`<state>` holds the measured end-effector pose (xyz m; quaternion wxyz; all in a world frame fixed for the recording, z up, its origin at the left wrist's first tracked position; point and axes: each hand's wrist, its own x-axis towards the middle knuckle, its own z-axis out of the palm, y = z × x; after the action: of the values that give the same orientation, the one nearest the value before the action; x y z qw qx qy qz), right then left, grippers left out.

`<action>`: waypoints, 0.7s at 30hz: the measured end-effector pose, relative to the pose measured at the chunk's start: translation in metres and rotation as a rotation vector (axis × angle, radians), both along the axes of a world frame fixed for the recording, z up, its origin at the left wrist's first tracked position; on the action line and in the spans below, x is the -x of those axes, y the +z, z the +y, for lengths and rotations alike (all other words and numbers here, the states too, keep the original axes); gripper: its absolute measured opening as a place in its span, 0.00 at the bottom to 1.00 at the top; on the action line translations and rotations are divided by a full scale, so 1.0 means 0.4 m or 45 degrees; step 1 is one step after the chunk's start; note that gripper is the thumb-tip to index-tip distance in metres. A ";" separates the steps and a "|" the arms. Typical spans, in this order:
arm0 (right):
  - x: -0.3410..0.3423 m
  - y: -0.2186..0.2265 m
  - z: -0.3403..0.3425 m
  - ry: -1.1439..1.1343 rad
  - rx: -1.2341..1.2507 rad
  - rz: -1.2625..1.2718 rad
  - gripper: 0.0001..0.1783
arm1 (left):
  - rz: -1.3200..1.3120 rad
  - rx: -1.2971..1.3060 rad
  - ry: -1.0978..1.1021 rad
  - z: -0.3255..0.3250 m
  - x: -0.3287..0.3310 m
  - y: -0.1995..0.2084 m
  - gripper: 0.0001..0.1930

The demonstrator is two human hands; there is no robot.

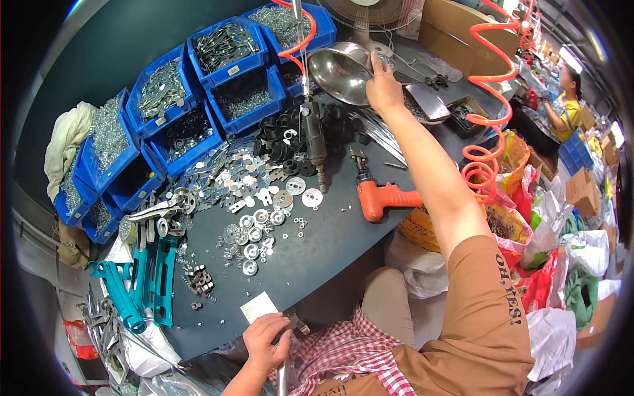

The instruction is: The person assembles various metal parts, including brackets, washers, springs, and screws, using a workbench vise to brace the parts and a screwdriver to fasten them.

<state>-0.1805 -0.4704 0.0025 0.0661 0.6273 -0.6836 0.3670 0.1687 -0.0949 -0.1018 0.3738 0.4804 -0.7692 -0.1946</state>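
Note:
My right arm reaches to the back of the table. There my right hand (385, 89) is closed at the right rim of a shiny metal bowl (335, 74), which is tilted with its hollow facing left. Near the table's front edge my left hand (265, 340) curls over a metal piece, mostly hidden by the fingers and palm. A pale flat plate (259, 307) sticks out beyond those fingers, and a metal tube (283, 377) shows below the hand. Between my hands lie round metal wheels (251, 251) and small nuts (301, 224).
Blue bins (228, 56) of metal parts line the back left. A power screwdriver (314, 132) hangs from a coiled red hose (492, 79). An orange cordless drill (383, 198) lies at the right edge, teal frames (153, 280) at the left. Another person (569, 109) is far right.

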 end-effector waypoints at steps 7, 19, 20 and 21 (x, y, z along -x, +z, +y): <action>0.056 -0.007 0.137 0.019 0.038 -0.494 0.36 | -0.046 0.064 0.009 0.004 0.000 0.004 0.09; -0.035 -0.259 1.111 0.381 -0.483 -2.513 0.06 | -0.054 0.075 -0.088 0.025 0.001 -0.032 0.03; -0.051 -0.271 1.188 0.293 -0.465 -2.507 0.07 | -0.078 0.048 -0.098 0.024 -0.007 -0.039 0.03; -0.056 -0.298 1.251 0.246 -0.437 -2.510 0.08 | -0.139 0.091 -0.141 0.022 -0.009 -0.042 0.04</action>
<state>-0.1580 0.0299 -0.1168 -0.6509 0.0974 -0.4230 0.6228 0.1724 -0.0862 -0.1186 0.3369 0.4333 -0.8202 -0.1612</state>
